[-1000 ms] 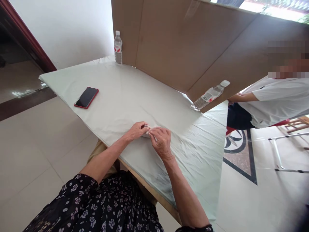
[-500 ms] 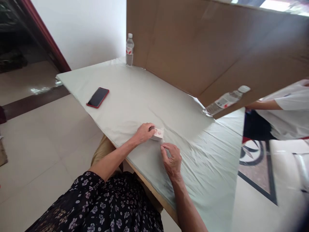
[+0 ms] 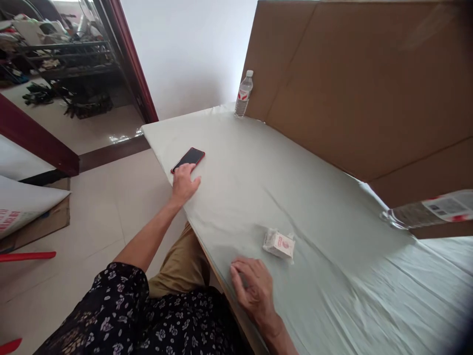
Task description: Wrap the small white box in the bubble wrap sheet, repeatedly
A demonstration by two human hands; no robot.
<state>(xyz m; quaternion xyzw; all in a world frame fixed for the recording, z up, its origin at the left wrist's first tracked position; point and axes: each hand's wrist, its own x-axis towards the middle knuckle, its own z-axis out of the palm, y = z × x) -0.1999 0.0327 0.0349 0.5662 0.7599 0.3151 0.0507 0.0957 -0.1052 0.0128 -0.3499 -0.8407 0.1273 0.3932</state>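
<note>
One small box, pale with reddish print and loosely wrapped in clear film, lies on the cloth-covered table, near neither hand's grip; taking that box as the middle of the clock, the right hand is just beside it toward seven o'clock, resting at the table's near edge, its fingers loosely curled with a narrow gap to the thumb and nothing visible in between; the left hand is well apart from the box toward ten o'clock, its thumb spread wide from the fingers, whose tips lie over the near end of a phone; whether they press on it I cannot tell; the phone lies flat with its dark screen up, in a red case, close to the table's left edge.

At eleven o'clock, a clear bottle with a white cap stands at the far edge, against a tall cardboard panel that fills one o'clock; toward three, a second bottle appears slanted beside the panel's foot, cut off by the view's edge; a black flowered sleeve covers the left upper arm at eight o'clock.
</note>
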